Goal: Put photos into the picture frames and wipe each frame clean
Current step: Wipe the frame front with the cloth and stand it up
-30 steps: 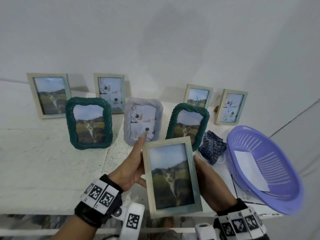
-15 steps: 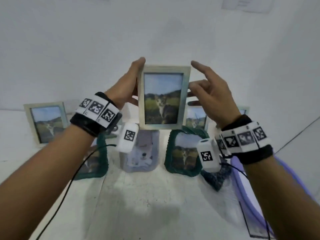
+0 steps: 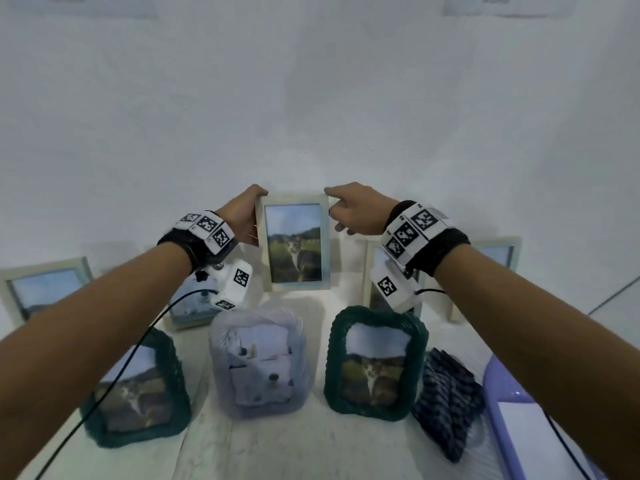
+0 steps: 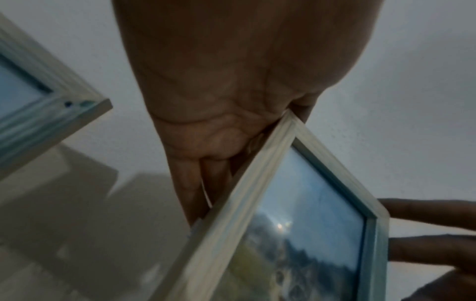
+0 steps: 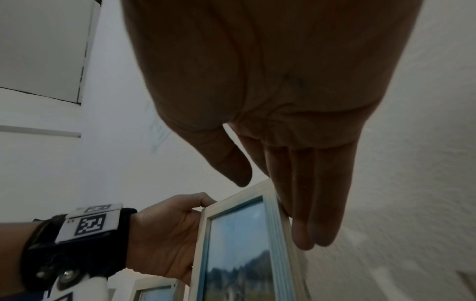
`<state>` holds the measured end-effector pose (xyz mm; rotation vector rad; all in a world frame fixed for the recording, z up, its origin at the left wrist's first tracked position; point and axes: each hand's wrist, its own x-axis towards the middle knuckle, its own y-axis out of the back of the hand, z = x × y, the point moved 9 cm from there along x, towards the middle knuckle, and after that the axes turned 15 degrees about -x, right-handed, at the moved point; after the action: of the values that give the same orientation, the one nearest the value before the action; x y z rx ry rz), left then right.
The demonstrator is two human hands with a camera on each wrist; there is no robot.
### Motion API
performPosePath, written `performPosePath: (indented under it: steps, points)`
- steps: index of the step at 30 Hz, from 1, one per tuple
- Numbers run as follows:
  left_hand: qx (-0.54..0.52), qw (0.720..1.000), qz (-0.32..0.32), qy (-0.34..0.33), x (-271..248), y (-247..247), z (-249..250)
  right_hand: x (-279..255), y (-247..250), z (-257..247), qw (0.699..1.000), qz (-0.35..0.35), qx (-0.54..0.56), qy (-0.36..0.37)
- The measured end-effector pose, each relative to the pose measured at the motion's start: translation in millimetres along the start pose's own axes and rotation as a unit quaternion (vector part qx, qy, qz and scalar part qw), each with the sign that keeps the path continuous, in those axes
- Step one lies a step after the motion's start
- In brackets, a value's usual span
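Observation:
A pale wooden frame (image 3: 294, 244) with a cat photo stands upright at the back of the white table (image 3: 263, 445), close to the wall. My left hand (image 3: 244, 216) grips its left edge, thumb at the top corner and fingers behind. My right hand (image 3: 346, 211) touches the top right corner. In the right wrist view its fingers (image 5: 309, 203) lie straight along the frame's (image 5: 239, 244) right edge, with the thumb held off it. The left wrist view shows my left hand (image 4: 231, 101) on the frame (image 4: 296, 234). Whether the frame's bottom rests on the table is unclear.
In front stand two green woven frames (image 3: 136, 386) (image 3: 375, 362) and a lavender one (image 3: 259, 362). Pale frames (image 3: 45, 289) (image 3: 498, 254) line the back. A dark patterned cloth (image 3: 446, 393) lies beside a purple basket (image 3: 512, 382) at the right.
The cat frame went from near my body up and away, then came down into the back row by the wall. Both arms stretched out with it, and my right fingers straightened along its edge.

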<state>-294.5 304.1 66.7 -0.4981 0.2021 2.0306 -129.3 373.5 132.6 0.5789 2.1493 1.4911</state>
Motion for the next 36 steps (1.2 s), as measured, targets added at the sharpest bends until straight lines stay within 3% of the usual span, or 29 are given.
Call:
performPosePath:
  steps: [7,15,22,25,27,29,32,34,36]
  points:
    - [0.019,0.998,-0.035,0.057,33.4,7.0,-31.7,35.3,-37.5,20.3,0.992,-0.105,0.063,-0.027]
    - [0.022,0.992,-0.053,0.115,53.7,13.3,-86.6,48.7,-77.1,31.9,0.984,-0.172,0.023,-0.033]
    - [0.052,0.992,-0.031,0.106,54.3,19.3,-84.8,39.2,-75.7,29.6,0.985,-0.171,0.002,-0.031]
    - [0.155,0.987,-0.025,0.041,49.5,19.1,-51.9,27.8,-53.7,30.4,0.991,-0.124,-0.049,-0.008]
    - [0.290,0.956,-0.048,-0.023,39.4,11.1,-22.8,18.6,-27.7,35.9,0.995,-0.061,-0.080,0.009]
    - [0.412,0.904,-0.075,-0.086,24.8,-5.4,4.3,8.2,-3.1,51.2,0.997,0.000,-0.079,0.004]
    - [0.510,0.840,-0.097,-0.157,5.5,-43.9,33.8,-4.3,18.8,88.2,0.991,0.068,-0.108,-0.039]
    - [0.538,0.814,-0.122,-0.183,1.6,-77.3,39.4,-9.0,18.1,117.0,0.983,0.062,-0.155,-0.078]
    - [0.555,0.794,-0.152,-0.197,1.0,-114.4,35.5,-13.1,6.2,142.4,0.972,0.007,-0.201,-0.118]
